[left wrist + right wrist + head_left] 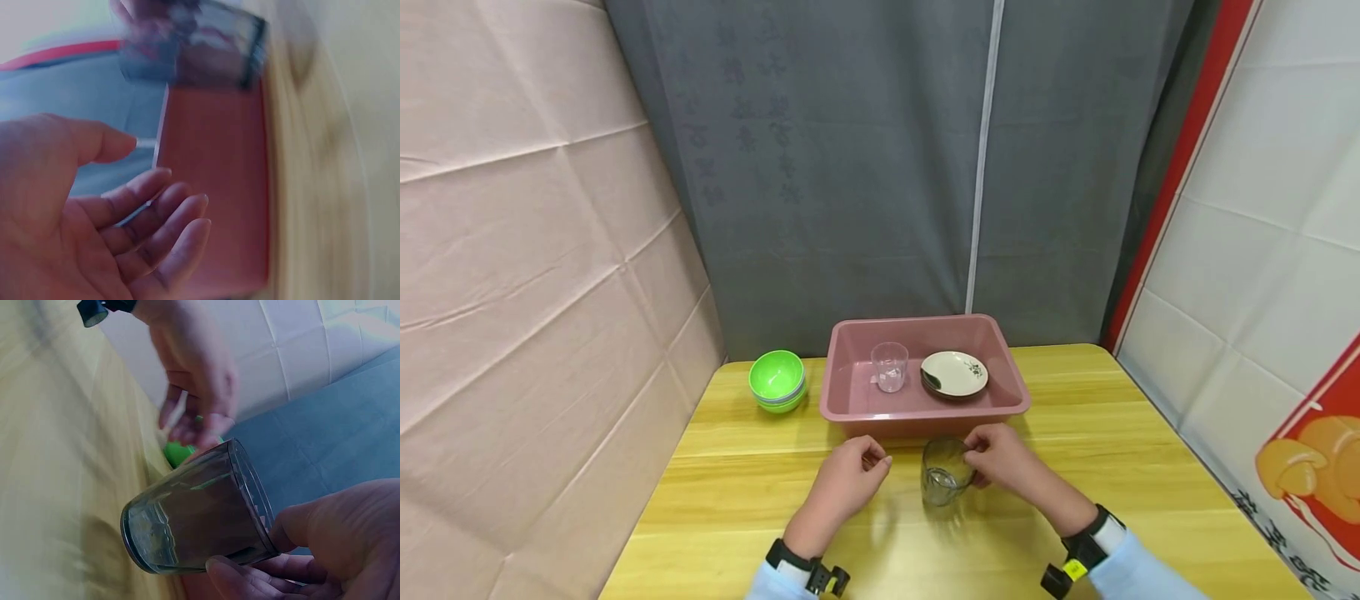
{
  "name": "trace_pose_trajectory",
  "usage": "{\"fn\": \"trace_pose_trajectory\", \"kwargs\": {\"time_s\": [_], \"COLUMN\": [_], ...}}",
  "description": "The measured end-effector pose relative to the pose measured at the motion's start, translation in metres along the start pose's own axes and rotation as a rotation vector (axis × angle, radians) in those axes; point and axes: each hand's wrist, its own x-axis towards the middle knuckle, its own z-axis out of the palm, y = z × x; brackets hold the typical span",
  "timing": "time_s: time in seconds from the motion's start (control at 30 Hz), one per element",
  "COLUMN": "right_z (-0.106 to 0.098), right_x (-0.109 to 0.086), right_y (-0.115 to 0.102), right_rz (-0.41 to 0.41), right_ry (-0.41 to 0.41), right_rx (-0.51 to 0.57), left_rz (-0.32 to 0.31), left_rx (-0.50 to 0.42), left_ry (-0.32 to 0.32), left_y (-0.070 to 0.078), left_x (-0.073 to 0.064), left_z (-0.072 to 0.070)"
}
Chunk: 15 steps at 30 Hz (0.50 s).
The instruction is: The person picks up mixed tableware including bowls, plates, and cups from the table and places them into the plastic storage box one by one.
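A clear, greyish drinking glass (pixel 943 473) is held upright, slightly tilted, close over the table in front of the tub. My right hand (pixel 1000 458) pinches it near the rim, thumb at the rim and fingers along the outer side, as the right wrist view shows of the glass (pixel 194 509). To the left of the glass, my left hand (pixel 850 475) hangs with nothing in it, its fingers (pixel 165 231) loosely bent and the thumb apart from them. The pink plastic tub (pixel 925 427) stands just beyond both hands.
Inside the tub are a small clear cup (pixel 890 367) and a white plate (pixel 955 372) with a leaf pattern, on top of a darker dish. A stack of green bowls (pixel 777 379) sits left of the tub. A grey curtain (pixel 835 183) hangs behind the wooden table (pixel 715 517).
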Motion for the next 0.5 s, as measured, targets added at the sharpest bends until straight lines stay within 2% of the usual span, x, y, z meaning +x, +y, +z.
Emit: {"fn": "trace_pose_trajectory", "kwargs": {"time_s": [0.2,0.37,0.5], "right_z": [-0.023,-0.038,-0.045], "right_x": [-0.002,0.002,0.008], "right_y": [-0.010,-0.025,-0.040], "right_rz": [0.009,0.026,0.029], "right_ry": [-0.063,-0.090,-0.107], "right_rx": [-0.009,-0.008,-0.010], "left_rz": [-0.056,-0.128,-0.156], "left_rx": [0.024,0.034,0.048], "left_ry": [-0.010,0.023,0.051], "left_y": [-0.034,-0.057,-0.072], "left_x": [-0.008,-0.011,-0.012], "left_z": [-0.021,-0.034,-0.040]}}
